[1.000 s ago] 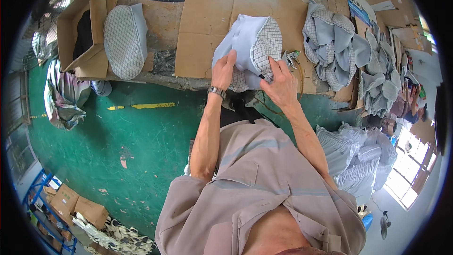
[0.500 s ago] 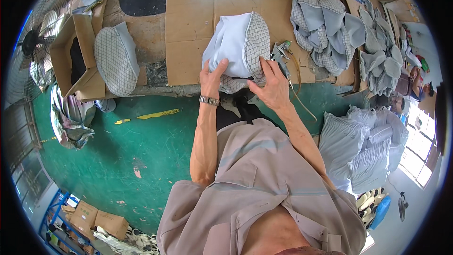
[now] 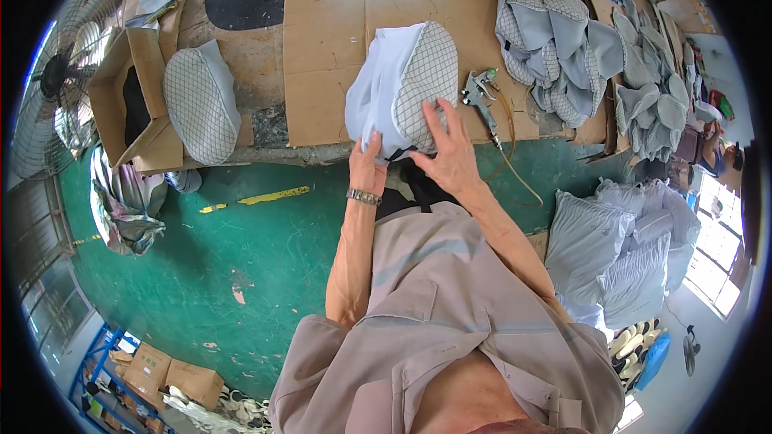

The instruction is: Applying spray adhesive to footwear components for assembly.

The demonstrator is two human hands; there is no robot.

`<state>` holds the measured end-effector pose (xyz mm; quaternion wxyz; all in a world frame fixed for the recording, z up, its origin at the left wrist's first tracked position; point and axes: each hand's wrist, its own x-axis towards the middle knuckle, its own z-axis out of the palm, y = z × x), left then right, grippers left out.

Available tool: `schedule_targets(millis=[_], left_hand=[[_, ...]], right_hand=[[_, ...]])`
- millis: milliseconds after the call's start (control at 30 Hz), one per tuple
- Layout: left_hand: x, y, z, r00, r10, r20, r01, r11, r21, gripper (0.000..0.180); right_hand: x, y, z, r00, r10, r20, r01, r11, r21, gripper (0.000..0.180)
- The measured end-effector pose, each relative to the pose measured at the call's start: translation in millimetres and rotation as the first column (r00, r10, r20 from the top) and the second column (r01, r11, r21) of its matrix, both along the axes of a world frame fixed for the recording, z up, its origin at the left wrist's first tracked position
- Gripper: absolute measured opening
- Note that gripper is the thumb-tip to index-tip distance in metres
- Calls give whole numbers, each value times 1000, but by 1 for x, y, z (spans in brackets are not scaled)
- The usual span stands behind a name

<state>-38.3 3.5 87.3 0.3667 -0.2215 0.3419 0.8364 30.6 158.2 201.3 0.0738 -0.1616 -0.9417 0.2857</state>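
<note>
At the cardboard (image 3: pixel 326 56), left fingers (image 3: pixel 373 143), right fingers (image 3: pixel 435 123) — on gridded fabric (image 3: pixel 408 80)

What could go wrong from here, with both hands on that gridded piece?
The hose hangs past the table's front edge near the right hand; a sideways sweep might snag it and drag the spray gun down.
The gridded fabric piece sits near that edge, so it could slip off if the left hand loosened.

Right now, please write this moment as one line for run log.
left hand: holding near end of pale-grey fabric piece | right hand: touching its gridded face | spray gun: lying to the right, untouched
</note>
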Motion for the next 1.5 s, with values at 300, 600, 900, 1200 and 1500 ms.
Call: schedule_targets(millis=[300,600,900,1200,1500], left_hand=[[38,-37,-72,987,111,-115,-157,805,-573,29],[31,-39,-79,981,191,-13,-186,935,-303,48],[-32,67,-59,999,47,-13,-47,999,3,40],[-14,38,-105,932,-231,-278,-37,703,-710,54],[-33,122,-27,1,-941,-339,-503,292,-813,70]], right_hand=[[24,-13,-46,998,-37,-41,31,989,-148,90],[7,13,-85,883,-177,434,468,266,-843,99],[-48,104,-56,891,-223,395,451,350,-821,94],[-49,110,-100,983,-125,136,180,479,-859,111],[-40,126,-144,984,-144,103,176,749,-639,111]])
